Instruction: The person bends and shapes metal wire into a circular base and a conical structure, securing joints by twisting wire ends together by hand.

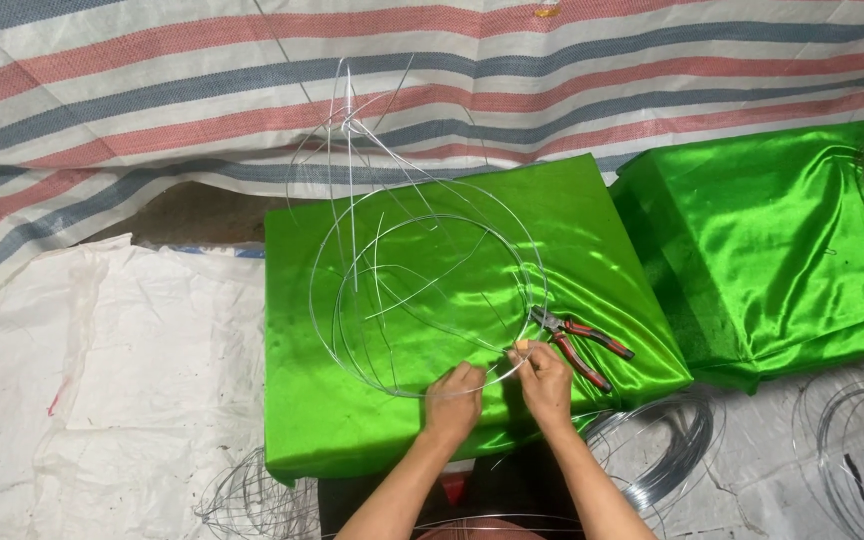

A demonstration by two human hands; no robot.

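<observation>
Both hands pinch the near rim of a wire frame (422, 290) lying on a green satin-covered block (592, 230): the left hand (452, 400) beside the right hand (544, 382). Red-handled pliers (582, 345) rest just right of them, a wire coil (657, 450) below.

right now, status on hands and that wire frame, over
Left hand and right hand both pinching the thin silver wire hoop frame, near rim. Frame rests on green satin-covered block. Red-handled pliers lie beside right hand.
</observation>
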